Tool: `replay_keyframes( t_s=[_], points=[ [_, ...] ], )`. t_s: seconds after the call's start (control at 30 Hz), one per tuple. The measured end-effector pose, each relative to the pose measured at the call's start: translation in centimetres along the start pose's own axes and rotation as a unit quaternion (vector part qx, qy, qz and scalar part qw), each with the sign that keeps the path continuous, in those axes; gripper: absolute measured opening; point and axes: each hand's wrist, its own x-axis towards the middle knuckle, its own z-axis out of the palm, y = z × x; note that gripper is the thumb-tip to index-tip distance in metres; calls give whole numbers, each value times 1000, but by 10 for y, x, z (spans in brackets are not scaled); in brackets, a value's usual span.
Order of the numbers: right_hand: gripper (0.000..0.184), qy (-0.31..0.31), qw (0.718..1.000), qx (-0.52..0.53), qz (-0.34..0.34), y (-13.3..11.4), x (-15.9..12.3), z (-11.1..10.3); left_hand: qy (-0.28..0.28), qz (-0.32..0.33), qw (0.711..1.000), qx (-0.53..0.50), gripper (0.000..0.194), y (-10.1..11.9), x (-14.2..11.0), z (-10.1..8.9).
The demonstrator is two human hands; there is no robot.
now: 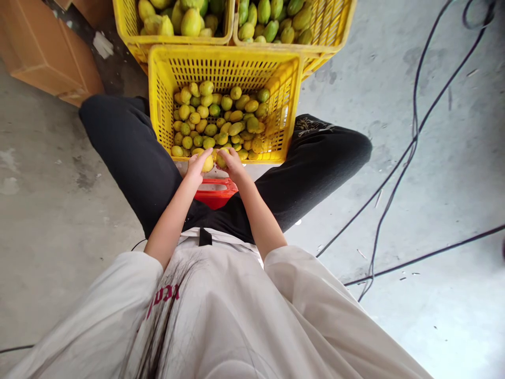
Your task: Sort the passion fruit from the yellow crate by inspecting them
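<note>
My left hand (196,164) is closed around a yellow lemon (208,163). Beside it, my right hand (232,162) grips a greener lemon (221,159). Both hands are close together over the near rim of a yellow plastic crate (295,113) that stands between my knees. Inside that crate lie many small yellow and green lemons (236,116), heaped toward the near side and the middle. My fingertips are partly hidden behind the fruit.
Two more yellow crates, left (173,40) and right (335,31), hold larger green-yellow fruit at the back. A red plastic seat (216,197) shows beneath me. Cardboard boxes (47,52) stand at the left. Black cables (414,139) cross the concrete floor (453,173) on the right.
</note>
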Motion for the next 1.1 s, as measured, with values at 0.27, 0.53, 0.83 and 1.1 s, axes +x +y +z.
replay_keyframes(
  t_s=[0.27,0.53,0.83,1.1],
  points=[
    [17,50,996,61,-48,1,11,1,46,15,999,-7,30,1,1,0],
    [39,-35,999,11,-14,2,2,-1,33,-7,999,-5,24,-1,12,-1],
    [37,-43,997,-58,-25,-1,-4,-2,22,-15,1000,1,28,-2,16,-3],
    [20,-21,977,-203,-54,-6,-3,-4,18,-5,999,49,34,-1,8,-1]
  ],
)
